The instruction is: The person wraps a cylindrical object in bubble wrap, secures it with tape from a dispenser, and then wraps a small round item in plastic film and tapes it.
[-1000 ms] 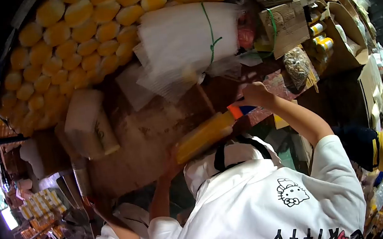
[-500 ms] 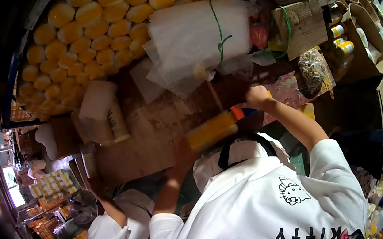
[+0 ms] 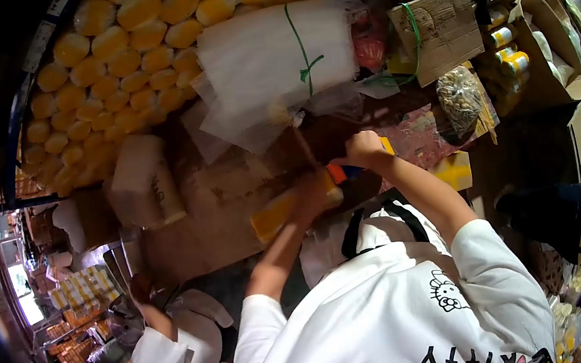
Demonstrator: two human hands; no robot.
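Observation:
A long yellow package (image 3: 276,213) with an orange and blue end (image 3: 338,172) lies slanted over the brown cardboard-covered worktop (image 3: 221,204) in front of my white shirt. My left hand (image 3: 312,193) is closed over the package's middle. At the orange and blue end, my right hand (image 3: 361,150) grips the same package. A thin brown stick (image 3: 305,150) rises from between my hands toward the white bundle.
A white bundle of foam sheets tied with green string (image 3: 269,55) lies beyond my hands, with stacked yellow rolls (image 3: 112,58) behind it. A wrapped pale bundle (image 3: 140,181) lies left. Tied cardboard (image 3: 434,29), a mesh bag (image 3: 458,96) and cans (image 3: 508,49) lie right. Another person's hand (image 3: 142,290) reaches in at lower left.
My left hand slid up from the package's lower end onto its middle. The package and my right hand shifted slightly left and up. The other person's arm stayed at lower left.

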